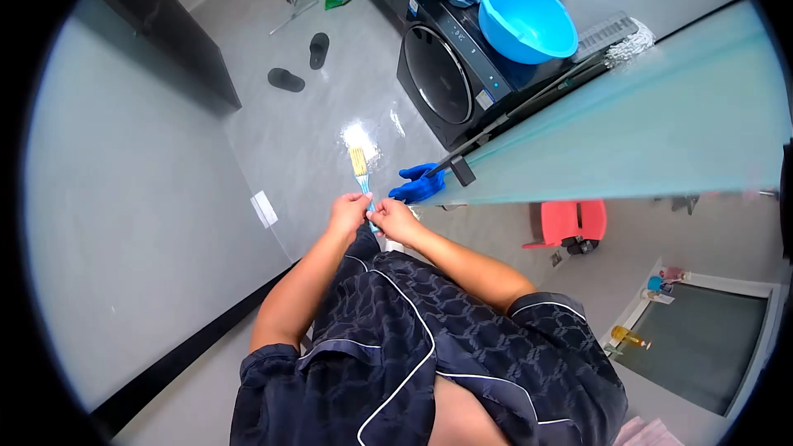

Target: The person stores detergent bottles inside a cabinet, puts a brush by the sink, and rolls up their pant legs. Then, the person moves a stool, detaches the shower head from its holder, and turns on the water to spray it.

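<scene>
Blue basin [538, 21]: atop the washing machine [438, 74], open side up, inner wall visible.
Washing machine: round door closed; contents hidden behind dark glass.
Brush [358, 163]: between both hands, bristles pointing forward.
Left hand [348, 213]: fingers pinched together on the brush handle [363, 184].
Right hand [395, 221]: fingers closed around the handle's nearer part.
Forearms: angled inward, converging.

I note a loose, dark navy top [475, 326], short-sleeved, with a repeating tonal pattern. White piping [434, 341] runs down its front; the right sleeve [555, 326] carries a white line [545, 306] near its hem.
</scene>
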A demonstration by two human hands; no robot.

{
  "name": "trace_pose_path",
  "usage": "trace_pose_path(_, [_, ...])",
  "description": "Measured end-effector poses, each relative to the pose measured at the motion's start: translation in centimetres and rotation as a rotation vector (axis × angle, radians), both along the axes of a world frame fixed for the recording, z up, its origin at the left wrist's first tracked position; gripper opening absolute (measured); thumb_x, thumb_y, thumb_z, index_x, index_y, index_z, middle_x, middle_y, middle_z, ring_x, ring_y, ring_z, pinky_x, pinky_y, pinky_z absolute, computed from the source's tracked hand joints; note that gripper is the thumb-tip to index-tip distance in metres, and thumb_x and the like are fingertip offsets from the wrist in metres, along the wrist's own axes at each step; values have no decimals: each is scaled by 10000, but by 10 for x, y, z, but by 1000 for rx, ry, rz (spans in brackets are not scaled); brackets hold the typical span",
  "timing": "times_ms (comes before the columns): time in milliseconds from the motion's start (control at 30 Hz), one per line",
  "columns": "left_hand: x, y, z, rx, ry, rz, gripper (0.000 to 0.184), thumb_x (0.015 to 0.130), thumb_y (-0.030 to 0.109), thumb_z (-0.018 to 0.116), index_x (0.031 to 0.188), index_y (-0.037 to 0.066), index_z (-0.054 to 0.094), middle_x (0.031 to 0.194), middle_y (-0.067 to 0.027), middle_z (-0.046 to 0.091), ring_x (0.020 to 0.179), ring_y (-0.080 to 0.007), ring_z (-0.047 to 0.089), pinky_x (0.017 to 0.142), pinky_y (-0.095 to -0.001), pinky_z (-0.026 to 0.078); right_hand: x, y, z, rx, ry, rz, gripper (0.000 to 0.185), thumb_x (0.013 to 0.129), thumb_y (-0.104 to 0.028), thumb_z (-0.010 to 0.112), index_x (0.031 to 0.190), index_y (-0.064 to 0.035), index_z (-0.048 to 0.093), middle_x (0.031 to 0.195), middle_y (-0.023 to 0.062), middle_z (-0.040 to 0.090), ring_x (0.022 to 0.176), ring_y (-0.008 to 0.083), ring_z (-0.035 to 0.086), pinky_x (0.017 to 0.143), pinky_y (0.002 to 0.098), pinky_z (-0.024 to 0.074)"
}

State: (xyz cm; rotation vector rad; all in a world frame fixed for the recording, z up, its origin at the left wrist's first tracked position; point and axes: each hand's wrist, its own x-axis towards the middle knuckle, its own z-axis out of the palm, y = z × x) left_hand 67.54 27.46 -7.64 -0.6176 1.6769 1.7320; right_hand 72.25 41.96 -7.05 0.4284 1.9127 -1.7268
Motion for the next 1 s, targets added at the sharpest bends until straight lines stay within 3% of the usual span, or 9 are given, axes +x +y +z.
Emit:
trace_pose_path(233, [-75, -2, -1, 24, 83, -55, 286, 907, 254, 757, 1050, 23, 670, 819, -18, 646, 683, -95, 566, 561, -268, 436, -51, -13, 12, 31, 40, -138, 278, 988, -296, 671, 977, -33, 585, 703, 1, 608, 523, 88, 571, 441, 257, 418])
trace_pose_path(300, [-108, 0, 8, -57, 116, -177, 289, 913, 207, 748, 1046, -41, 684, 878, -66, 681, 764, -137, 592, 686, -313, 490, -68, -16, 11, -24, 21, -232, 276, 993, -292, 664, 996, -29, 579, 728, 9, 615, 541, 90, 581, 455, 252, 428])
trace_pose_path(400, [-161, 6, 11, -49, 122, -360, 301, 916, 210, 745, 1064, -47, 689, 883, -65, 682, 774, -130, 587, 691, -317, 490, -103, -23, 11, -95, 7, -407, 271, 1003, -274, 647, 1044, -19, 565, 787, 25, 626, 595, 95, 607, 498, 245, 460])
trace_pose_path(567, [-246, 5, 18, 16, 95, -576, 262, 929, 193, 725, 1052, -35, 690, 879, -51, 679, 724, -115, 571, 647, -297, 478, -167, -42, 16, -166, 26, -576, 256, 1002, -252, 650, 1051, -14, 570, 801, 27, 633, 624, 96, 613, 530, 250, 482])
trace_pose_path(667, [-299, -2, 30, -8, 125, -727, 160, 965, 189, 675, 1034, 46, 659, 802, 5, 623, 603, -69, 515, 522, -236, 394, -209, -57, 32, -198, 17, -655, 243, 1002, -237, 648, 1057, -12, 571, 815, 28, 641, 622, 92, 602, 539, 247, 486])
trace_pose_path(967, [-428, 30, 42, 8, 234, -827, 156, 983, 188, 647, 1028, 41, 676, 779, 32, 607, 625, -55, 488, 551, -225, 385, -332, -43, 34, -201, 94, -743, 253, 1009, -235, 634, 1070, 0, 562, 814, 44, 647, 607, 109, 617, 530, 259, 497])
trace_pose_path(1000, [-443, 43, 46, 3, 245, -844, 180, 980, 171, 646, 1042, 5, 673, 832, 0, 633, 688, -82, 524, 610, -253, 427, -346, -32, 34, -178, 103, -736, 256, 1008, -235, 634, 1078, 1, 562, 815, 46, 647, 609, 110, 620, 530, 260, 498])
